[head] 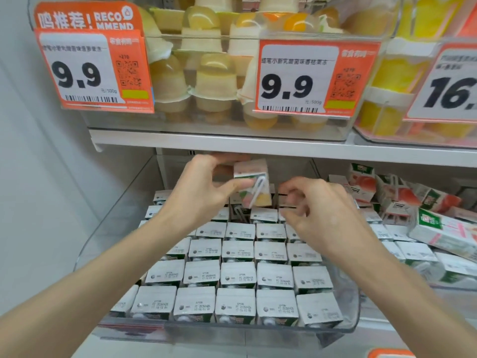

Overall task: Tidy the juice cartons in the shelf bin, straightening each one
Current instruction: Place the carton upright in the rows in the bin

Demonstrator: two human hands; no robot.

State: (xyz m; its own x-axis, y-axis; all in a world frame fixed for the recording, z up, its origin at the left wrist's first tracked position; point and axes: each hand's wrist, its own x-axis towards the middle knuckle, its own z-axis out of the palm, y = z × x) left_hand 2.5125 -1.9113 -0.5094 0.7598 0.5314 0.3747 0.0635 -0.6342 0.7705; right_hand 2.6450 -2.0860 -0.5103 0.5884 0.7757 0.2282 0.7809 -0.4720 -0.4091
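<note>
The left hand [204,188] pinches a carton [254,183] above the bin [352,321], likely to reseat it upright, while the right hand [320,210], fingers curled and empty, hovers beside.

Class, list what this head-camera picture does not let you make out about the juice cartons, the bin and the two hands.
- Held carton: its brand text is motion-blurred, and the left hand covers its left side.
- Right hand: curled fingers hide whether it grips anything.
- Back rows of cartons: hidden behind both hands and the shelf above.
- Date stamps on the carton tops: too small to read surely.
- Right-hand price tag: cut off by the frame edge.
</note>
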